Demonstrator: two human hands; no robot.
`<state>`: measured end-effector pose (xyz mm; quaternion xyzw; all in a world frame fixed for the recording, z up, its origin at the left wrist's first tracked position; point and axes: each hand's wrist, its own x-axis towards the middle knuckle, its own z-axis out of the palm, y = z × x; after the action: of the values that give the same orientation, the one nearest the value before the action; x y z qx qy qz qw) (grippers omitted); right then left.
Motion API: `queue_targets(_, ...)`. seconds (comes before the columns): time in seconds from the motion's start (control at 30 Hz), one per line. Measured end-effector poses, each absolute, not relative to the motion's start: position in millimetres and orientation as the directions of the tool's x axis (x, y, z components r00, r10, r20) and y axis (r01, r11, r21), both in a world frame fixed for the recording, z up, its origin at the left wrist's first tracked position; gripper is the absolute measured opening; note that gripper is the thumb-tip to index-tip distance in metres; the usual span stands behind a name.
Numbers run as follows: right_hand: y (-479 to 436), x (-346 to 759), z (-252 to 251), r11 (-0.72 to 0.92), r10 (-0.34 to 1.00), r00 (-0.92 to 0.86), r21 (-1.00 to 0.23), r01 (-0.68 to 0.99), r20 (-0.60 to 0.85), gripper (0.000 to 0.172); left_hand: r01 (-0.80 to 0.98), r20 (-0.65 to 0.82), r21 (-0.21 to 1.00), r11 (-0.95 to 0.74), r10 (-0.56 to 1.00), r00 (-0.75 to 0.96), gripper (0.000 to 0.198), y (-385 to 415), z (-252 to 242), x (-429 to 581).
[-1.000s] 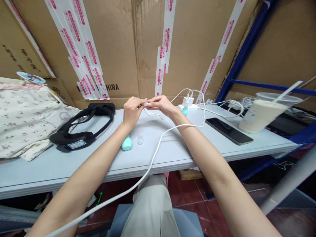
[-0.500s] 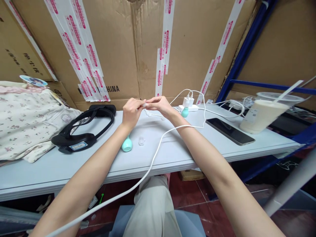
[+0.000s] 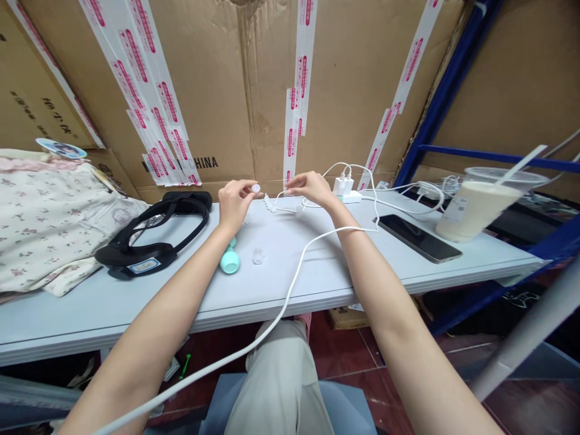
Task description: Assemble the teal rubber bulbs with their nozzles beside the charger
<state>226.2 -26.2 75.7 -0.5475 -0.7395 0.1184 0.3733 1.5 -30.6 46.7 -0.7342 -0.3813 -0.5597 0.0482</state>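
My left hand (image 3: 234, 204) is raised over the back of the table, thumb and finger pinching a small white round cap (image 3: 256, 188). To its right, apart from it, my right hand (image 3: 310, 187) is closed in a pinch. Whatever lies between those fingertips, if anything, is too small to make out. Below my left wrist a mint-green rounded bulb (image 3: 229, 261) rests on the table, partly covered by my forearm. A small clear plastic cup (image 3: 258, 256) stands beside it. Another small clear piece (image 3: 299, 211) is under my right hand.
A black headset (image 3: 156, 241) and floral cloth (image 3: 67, 223) lie left on the grey table (image 3: 294, 290). Right are a phone (image 3: 419, 238), a drink cup (image 3: 480, 205) and a white charger (image 3: 344, 186). A white cable (image 3: 290, 290) crosses in front. Cardboard (image 3: 353, 78) stands behind.
My hands were together at the small white piece; now they are apart, with the cap in my left hand. My right hand has moved right.
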Motion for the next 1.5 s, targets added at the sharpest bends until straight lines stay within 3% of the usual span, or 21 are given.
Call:
queue_targets(0.13,-16,247,65,0.209,0.962,-0.143,-0.296,0.932,0.232,0.041,0.564,0.809,0.42,-0.711,0.575,0.122,0.015,-27,47,1)
queue_targets(0.3,-7,248,49,0.221,0.974,-0.227,-0.262,0.939,0.009,0.038,0.511,0.752,0.456,-0.729,0.622,0.217,0.016,-26,46,4)
queue_targets(0.43,-4,244,40,0.246,0.967,-0.252,-0.352,0.903,0.028,0.027,0.481,0.725,0.497,-0.722,0.65,0.227,0.018,-26,47,4)
queue_targets(0.53,-6,237,40,0.291,0.954,-0.281,-0.53,0.796,0.102,0.02,0.475,0.723,0.509,-0.718,0.656,0.216,0.021,-27,49,3)
queue_targets(0.67,-13,221,46,0.365,0.907,-0.372,-0.813,0.454,0.2,0.021,0.408,0.676,0.614,-0.676,0.717,0.171,0.026,-26,51,2)
queue_targets(0.77,-17,211,46,0.319,0.893,-0.403,-0.913,0.255,0.2,0.031,0.263,0.613,0.725,-0.637,0.77,0.174,0.029,-21,50,2)
queue_targets(0.9,-17,207,43,0.359,0.895,-0.373,-0.892,0.274,0.246,0.039,0.175,0.61,0.76,-0.626,0.78,0.142,0.033,-17,50,1)
queue_targets(1.07,-21,206,48,0.452,0.827,-0.489,-0.846,0.284,0.278,0.031,0.217,0.596,0.758,-0.615,0.789,0.149,0.036,-20,54,-1)
queue_targets(1.2,-26,204,54,0.448,0.814,-0.525,-0.845,0.291,0.251,0.043,0.221,0.61,0.747,-0.627,0.779,0.147,0.044,-28,59,-2)
queue_targets(1.37,-24,204,51,0.371,0.828,-0.519,-0.901,0.223,0.213,0.042,0.17,0.549,0.797,-0.58,0.812,0.197,0.024,-30,62,-4)
queue_targets(1.5,-23,206,50,0.332,0.826,-0.551,-0.892,0.306,0.118,0.039,0.202,0.532,0.788,-0.582,0.808,0.254,0.023,-29,62,-6)
